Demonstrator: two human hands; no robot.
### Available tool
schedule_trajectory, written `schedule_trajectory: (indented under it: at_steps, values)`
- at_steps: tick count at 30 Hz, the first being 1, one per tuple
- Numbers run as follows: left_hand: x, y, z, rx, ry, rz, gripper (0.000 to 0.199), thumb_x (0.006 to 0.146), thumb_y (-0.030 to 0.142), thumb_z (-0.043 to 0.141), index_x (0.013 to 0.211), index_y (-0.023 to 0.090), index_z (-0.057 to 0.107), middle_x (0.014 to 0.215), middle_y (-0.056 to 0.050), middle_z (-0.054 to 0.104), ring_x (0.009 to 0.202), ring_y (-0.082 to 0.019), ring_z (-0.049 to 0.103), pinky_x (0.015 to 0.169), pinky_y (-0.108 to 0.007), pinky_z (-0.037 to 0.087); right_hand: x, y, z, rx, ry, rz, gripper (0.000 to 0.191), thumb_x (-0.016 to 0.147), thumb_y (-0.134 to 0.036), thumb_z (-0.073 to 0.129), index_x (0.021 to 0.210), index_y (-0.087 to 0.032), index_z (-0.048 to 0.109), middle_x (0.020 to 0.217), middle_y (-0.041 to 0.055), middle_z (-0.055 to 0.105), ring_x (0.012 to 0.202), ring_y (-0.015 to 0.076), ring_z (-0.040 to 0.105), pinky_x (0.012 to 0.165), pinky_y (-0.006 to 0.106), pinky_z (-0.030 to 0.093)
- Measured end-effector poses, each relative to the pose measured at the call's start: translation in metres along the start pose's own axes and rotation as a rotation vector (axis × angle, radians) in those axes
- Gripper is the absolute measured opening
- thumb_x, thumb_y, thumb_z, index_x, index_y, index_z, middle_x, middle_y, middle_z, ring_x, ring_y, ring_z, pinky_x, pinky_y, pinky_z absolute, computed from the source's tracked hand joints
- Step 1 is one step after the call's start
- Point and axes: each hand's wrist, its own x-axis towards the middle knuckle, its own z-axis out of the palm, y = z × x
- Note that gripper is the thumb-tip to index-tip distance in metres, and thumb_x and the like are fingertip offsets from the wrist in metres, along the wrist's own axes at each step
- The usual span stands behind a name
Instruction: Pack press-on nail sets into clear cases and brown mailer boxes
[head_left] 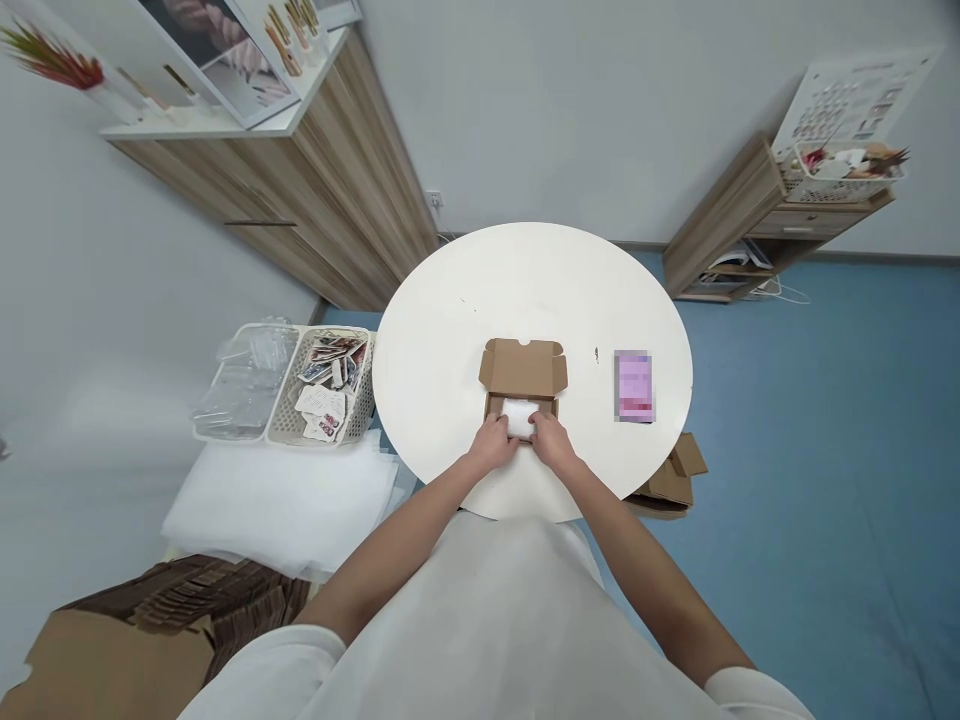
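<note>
A small brown cardboard box [523,368] lies on the white round table, its lid folded back away from me and its side flaps spread. A white wrapped bundle [519,417] is in the box's lower part; what it wraps is hidden. My left hand [493,443] grips the bundle's left end at the box's front corner, fingers curled. On the opposite end, my right hand [550,440] holds the bundle with its fingers bent round it. Both hands partly cover the front wall of the box.
The round table [442,300] also carries a pixelated pink item [635,386] at right. Left of it are a basket of cards [322,385], a bin of clear bags [244,385], white sheets [277,500] and stacked flat cardboard [127,640]. Cardboard boxes [667,485] sit below right.
</note>
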Motion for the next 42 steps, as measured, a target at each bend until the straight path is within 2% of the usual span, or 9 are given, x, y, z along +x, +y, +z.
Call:
schedule_trajectory:
  at_steps: [7,12,14,16,19,23,27,35,42]
  values:
    - [-0.003,0.003,0.0,-0.015,0.057,0.022,0.031,0.072,0.031,0.049,0.097,0.013,0.05,0.104,-0.014,0.049,0.094,-0.026,0.052,0.076,-0.034,0.042,-0.007,0.001,-0.007,0.041,0.039,-0.066,0.032,0.071,-0.011,0.048,0.102,-0.017,0.052,0.107,0.0104,0.049,0.088,0.0198,0.053,0.072,0.03,0.04]
    - [-0.001,-0.004,-0.016,-0.159,0.209,0.083,0.035,0.076,0.033,0.048,0.107,0.017,0.048,0.105,-0.01,0.05,0.101,-0.022,0.048,0.083,-0.033,0.04,-0.006,0.01,-0.031,0.215,0.196,-0.141,0.024,0.075,-0.024,0.047,0.098,-0.02,0.053,0.099,0.0067,0.053,0.09,0.0182,0.052,0.078,0.032,0.042]
    - [0.006,-0.011,-0.028,-0.263,0.296,0.044,0.04,0.078,0.037,0.045,0.112,0.017,0.045,0.111,-0.01,0.049,0.103,-0.021,0.047,0.086,-0.033,0.039,0.003,0.019,-0.046,0.327,0.293,-0.069,0.031,0.075,-0.034,0.048,0.102,-0.019,0.052,0.103,0.0079,0.053,0.091,0.0186,0.052,0.08,0.033,0.042]
    - [0.017,-0.019,-0.04,-0.408,0.333,-0.078,0.05,0.078,0.045,0.044,0.118,0.016,0.04,0.119,-0.013,0.044,0.103,-0.021,0.048,0.084,-0.033,0.04,0.017,0.029,-0.059,0.485,0.337,0.084,0.043,0.072,-0.046,0.051,0.106,-0.02,0.049,0.111,0.0093,0.051,0.093,0.0197,0.052,0.078,0.034,0.043]
    - [0.036,-0.029,-0.055,-0.671,0.263,-0.253,0.055,0.079,0.056,0.034,0.116,0.017,0.043,0.123,-0.012,0.045,0.104,-0.021,0.049,0.082,-0.032,0.04,0.04,0.038,-0.071,0.807,0.187,0.286,0.052,0.073,-0.06,0.039,0.106,-0.022,0.049,0.113,0.0083,0.053,0.094,0.0197,0.053,0.073,0.031,0.045]
    - [0.056,-0.033,-0.064,-0.898,0.108,-0.298,0.063,0.079,0.063,0.02,0.108,0.016,0.051,0.112,-0.011,0.055,0.097,-0.02,0.053,0.076,-0.031,0.042,0.063,0.034,-0.075,1.03,-0.002,0.388,0.063,0.073,-0.069,0.022,0.102,-0.022,0.053,0.102,0.0067,0.06,0.083,0.0186,0.056,0.061,0.029,0.044]
    - [0.063,-0.03,-0.066,-0.932,0.084,-0.221,0.069,0.077,0.065,0.018,0.109,0.014,0.052,0.108,-0.011,0.057,0.094,-0.02,0.054,0.078,-0.032,0.041,0.067,0.023,-0.077,0.988,-0.024,0.292,0.063,0.073,-0.07,0.021,0.097,-0.025,0.059,0.1,0.0022,0.061,0.089,0.0188,0.053,0.066,0.029,0.041]
    - [0.043,-0.025,-0.071,-0.981,0.025,-0.028,0.07,0.079,0.063,0.01,0.12,0.019,0.046,0.123,-0.008,0.049,0.11,-0.022,0.046,0.09,-0.037,0.036,0.035,0.02,-0.086,1.021,-0.076,-0.074,0.062,0.078,-0.065,0.011,0.118,-0.033,0.046,0.119,-0.0021,0.05,0.104,0.0176,0.046,0.088,0.034,0.037]
    - [0.01,-0.035,-0.064,-0.973,-0.076,-0.008,0.073,0.079,0.063,0.005,0.123,0.02,0.042,0.13,-0.009,0.042,0.119,-0.024,0.038,0.094,-0.039,0.032,0.008,0.03,-0.077,0.927,-0.121,-0.025,0.06,0.08,-0.062,0.015,0.125,-0.032,0.039,0.115,0.001,0.05,0.109,0.0188,0.045,0.095,0.037,0.033]
